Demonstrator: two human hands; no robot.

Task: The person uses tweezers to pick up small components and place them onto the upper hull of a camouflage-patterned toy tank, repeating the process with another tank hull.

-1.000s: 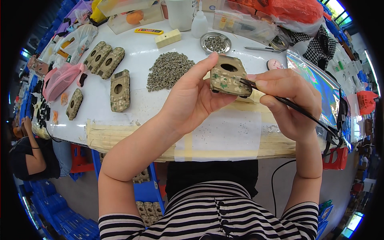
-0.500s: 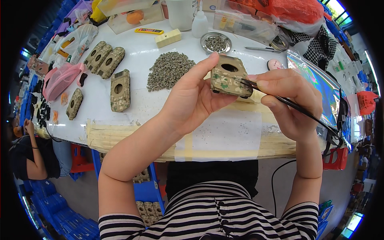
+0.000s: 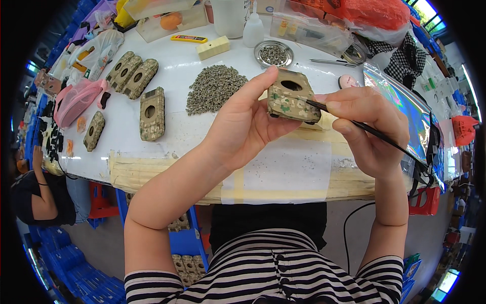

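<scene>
My left hand (image 3: 242,117) grips a camouflage toy tank hull (image 3: 287,104) with a round hole in its top, tilted up above the table. Pinched between the thumb and fingers of my right hand (image 3: 377,126) are slim black tweezers (image 3: 372,130). Their tip meets the hull's right side; whether a small part sits in the tip is too fine to see. Left of my hands lies a pile of small metal parts (image 3: 212,88). Another tank hull (image 3: 152,114) rests farther left, with several more hulls (image 3: 139,78) behind it and a narrower camouflage piece (image 3: 94,131) beside.
A round metal dish (image 3: 274,54) of small parts stands behind the held hull. Around it are a white squeeze bottle (image 3: 253,33), a cream block (image 3: 213,48), a yellow cutter (image 3: 189,39) and metal tweezers (image 3: 331,62). A co-worker (image 3: 40,187) sits at the left.
The tweezers' tip has shifted very slightly on the hull's right side, and my right hand with it. The left hand holds nearly still. The co-worker at the left has leaned forward.
</scene>
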